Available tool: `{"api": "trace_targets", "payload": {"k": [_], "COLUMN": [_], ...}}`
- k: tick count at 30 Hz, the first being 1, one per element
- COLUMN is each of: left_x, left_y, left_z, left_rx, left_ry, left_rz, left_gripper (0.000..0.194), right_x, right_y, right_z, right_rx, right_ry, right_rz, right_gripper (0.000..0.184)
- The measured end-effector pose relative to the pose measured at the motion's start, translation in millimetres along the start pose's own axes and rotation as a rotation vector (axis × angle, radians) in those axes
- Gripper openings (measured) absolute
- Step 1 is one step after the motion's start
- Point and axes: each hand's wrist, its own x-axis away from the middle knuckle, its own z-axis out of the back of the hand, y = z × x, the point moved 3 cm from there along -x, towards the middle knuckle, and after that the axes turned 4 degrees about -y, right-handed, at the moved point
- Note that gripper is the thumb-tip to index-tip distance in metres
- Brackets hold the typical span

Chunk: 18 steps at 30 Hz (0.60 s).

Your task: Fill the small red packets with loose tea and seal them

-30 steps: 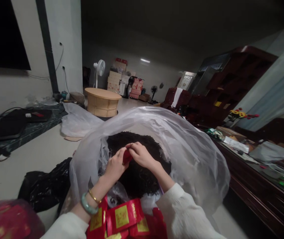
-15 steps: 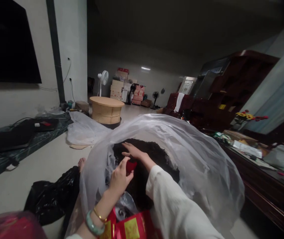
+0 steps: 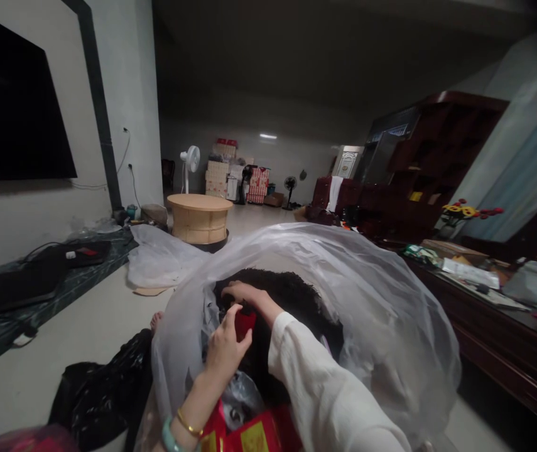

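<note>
My left hand [image 3: 225, 345] curves round a small red packet [image 3: 245, 325], its thumb and forefinger at the packet's sides. Just above, my right hand [image 3: 247, 294] bends over the dark shaggy heap [image 3: 291, 285], fingers curled down and their tips partly hidden. Something dark shows under these fingers, but I cannot make out what it is. The heap lies inside a large clear plastic bag [image 3: 381, 320] with its mouth spread wide. Below my wrists are red packets with yellow panels [image 3: 252, 436] and a crumpled clear plastic bag [image 3: 240, 395].
A black plastic bag [image 3: 103, 383] lies on the floor to the left, near a bare foot [image 3: 156, 320]. Ahead stand a round wooden table [image 3: 200, 220] and a white fan [image 3: 191, 160]. A cluttered dark wood table [image 3: 489, 351] runs along the right.
My right hand's outstretched fingers have curled down and shifted slightly left. The left hand has opened a little round the red packet, which shows more. The view has tilted slightly.
</note>
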Motion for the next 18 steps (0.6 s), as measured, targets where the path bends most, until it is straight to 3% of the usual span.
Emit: {"api": "trace_targets", "payload": {"k": [6,14,18], "left_x": [1.7,2.6,2.5], "left_y": [0.2,-1.7,-0.9], "left_z": [0.2,-0.8,-1.8], "left_rx": [0.026,0.012,-0.003], "left_ry": [0.009,0.016,0.011], "left_rz": [-0.032,-0.028,-0.035], "left_gripper": [0.048,0.049,0.048], "right_x": [18.6,18.1,21.4], "right_y": [-7.9,-11.5,-14.0], "right_z": [0.0,2.3,3.2], "right_rx": [-0.004,-0.057,-0.331], "right_ry": [0.063,0.108,0.133], "right_rz": [0.095,0.075,0.057], "right_gripper": [0.046,0.029,0.032]}}
